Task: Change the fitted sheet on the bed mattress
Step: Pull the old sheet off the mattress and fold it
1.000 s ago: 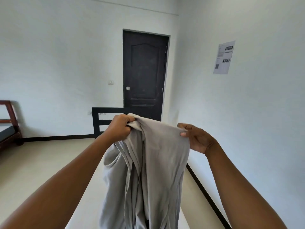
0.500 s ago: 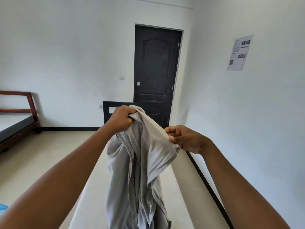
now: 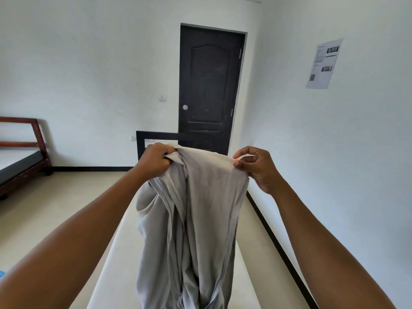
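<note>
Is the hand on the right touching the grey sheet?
Touching. The head view shows the right hand pinching the top edge of the grey sheet between thumb and fingertips, with no gap.

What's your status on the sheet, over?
Left hand fisted on bunched sheet; right hand pinching its top edge. Sheet hanging over bare mattress. Nothing in the way.

Sheet (image 3: 196, 219) hangs centre frame over the mattress (image 3: 111, 264), left hand (image 3: 153, 160) and right hand (image 3: 256, 168) at its top corners. Door (image 3: 209, 85) behind, upper centre; paper (image 3: 323, 63) upper right; second bed (image 3: 20, 157) far left.
</note>
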Tool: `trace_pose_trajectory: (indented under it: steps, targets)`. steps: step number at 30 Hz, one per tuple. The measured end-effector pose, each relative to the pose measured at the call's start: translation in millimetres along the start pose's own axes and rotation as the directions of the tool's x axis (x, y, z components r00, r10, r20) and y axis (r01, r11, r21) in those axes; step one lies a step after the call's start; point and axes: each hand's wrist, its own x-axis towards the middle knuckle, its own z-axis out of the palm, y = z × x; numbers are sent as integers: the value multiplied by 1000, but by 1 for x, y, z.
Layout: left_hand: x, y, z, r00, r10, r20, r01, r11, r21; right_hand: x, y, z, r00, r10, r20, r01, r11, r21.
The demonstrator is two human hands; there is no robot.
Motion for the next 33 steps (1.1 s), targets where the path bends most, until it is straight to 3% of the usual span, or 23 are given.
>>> trace_pose_trajectory:
  steps: [4, 10, 13, 19, 26, 29, 31, 33]
  targets:
    - [4, -6, 1, 999, -38, -35, 38, 999, -21, -7, 6, -7, 977, 82, 197, -121, 974, 191]
    - [15, -7, 1, 998, -48, -28, 47, 999, -16, -3, 18, -16, 953, 49, 300, -113, 973, 202]
    - [19, -11, 3, 996, -78, -39, 77, 997, -25, -1, 21, -17, 967, 48, 248, -89, 983, 159]
    - [18, -3, 7, 999, -40, -22, 39, 998, -46, 9, 29, -6, 997, 17, -75, -20, 999, -28]
    - [13, -11, 12, 997, -79, -7, 78, 994, -74, 6, 21, -19, 994, 89, -66, -87, 996, 33]
    - [8, -16, 15, 997, -80, -12, 79, 995, -64, -4, 15, -20, 983, 103, 151, -115, 991, 72]
    - [5, -16, 19, 997, -74, 0, 74, 995, -65, -11, 9, -13, 894, 154, 420, -170, 985, 1]
    - [1, -10, 27, 998, -66, 21, 67, 996, -53, -10, 7, 4, 772, 249, 585, -194, 969, -156]
